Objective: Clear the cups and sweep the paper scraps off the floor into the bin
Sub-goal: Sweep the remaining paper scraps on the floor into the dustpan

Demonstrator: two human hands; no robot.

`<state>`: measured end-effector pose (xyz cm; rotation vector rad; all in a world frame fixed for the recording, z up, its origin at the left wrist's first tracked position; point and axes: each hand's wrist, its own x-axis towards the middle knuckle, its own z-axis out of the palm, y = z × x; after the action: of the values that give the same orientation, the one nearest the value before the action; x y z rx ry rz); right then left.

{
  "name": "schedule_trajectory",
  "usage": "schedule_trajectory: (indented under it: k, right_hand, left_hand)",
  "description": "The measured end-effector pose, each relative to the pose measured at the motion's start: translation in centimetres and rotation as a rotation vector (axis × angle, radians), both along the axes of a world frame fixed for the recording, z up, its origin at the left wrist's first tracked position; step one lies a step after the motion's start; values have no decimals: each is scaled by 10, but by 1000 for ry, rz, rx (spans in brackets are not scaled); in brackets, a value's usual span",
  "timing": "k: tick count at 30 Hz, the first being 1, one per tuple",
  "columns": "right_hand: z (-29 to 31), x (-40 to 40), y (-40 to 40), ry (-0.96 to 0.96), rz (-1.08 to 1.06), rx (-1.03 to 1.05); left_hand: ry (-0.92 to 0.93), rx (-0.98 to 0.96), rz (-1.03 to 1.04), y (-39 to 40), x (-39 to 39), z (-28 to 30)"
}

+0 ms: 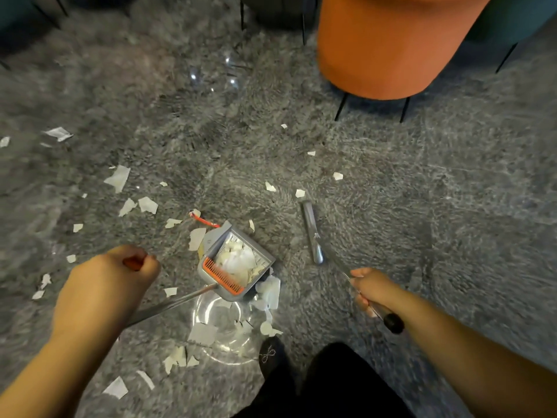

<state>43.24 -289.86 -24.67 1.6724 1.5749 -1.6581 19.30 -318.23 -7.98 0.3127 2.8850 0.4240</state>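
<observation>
Dozens of white paper scraps [120, 177] lie strewn over the shaggy grey rug [422, 191], thickest toward its left side and near edge. The left hand [105, 285] is fisted around an orange grip, and from under it a metal shaft runs right to the grey dustpan [235, 260], which sits just beyond and to the right of that hand, tilted, with an orange comb strip and a heap of scraps inside. More scraps spill beside a clear plastic cup [224, 324] lying directly below the pan. The right hand [369, 286] curls round a thin handle with a black end; the broom head [312, 233] lies on the rug up and left of it. Possibly more clear cups [211, 75] sit farther off, blurred, left of an orange stool [385, 43].
</observation>
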Motion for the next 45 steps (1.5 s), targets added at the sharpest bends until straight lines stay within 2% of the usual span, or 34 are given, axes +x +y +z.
schedule_trajectory:
  k: [4, 10, 17, 25, 36, 39, 45]
  right_hand:
    - [4, -24, 24, -9, 16, 47]
    - [-24, -64, 77, -92, 173, 73]
    - [-25, -107, 98, -88, 335, -64]
    - [-2, -133, 169, -39, 332, -132]
    - [2, -170, 291, -66, 261, 90]
    - [-12, -180, 326, -121, 259, 133]
    - [-33, -204, 360, -323, 384, 162]
  left_hand:
    - [8, 15, 6, 10, -15, 2]
    - [-19, 46, 91, 35, -33, -6]
    - [-55, 64, 205, 74, -47, -7]
    - [-48, 8, 274, 122, -59, -12]
    - [-16, 65, 361, 176, -71, -19]
    - [-4, 93, 364, 184, -75, -21]
    - [23, 120, 370, 192, -74, -16]
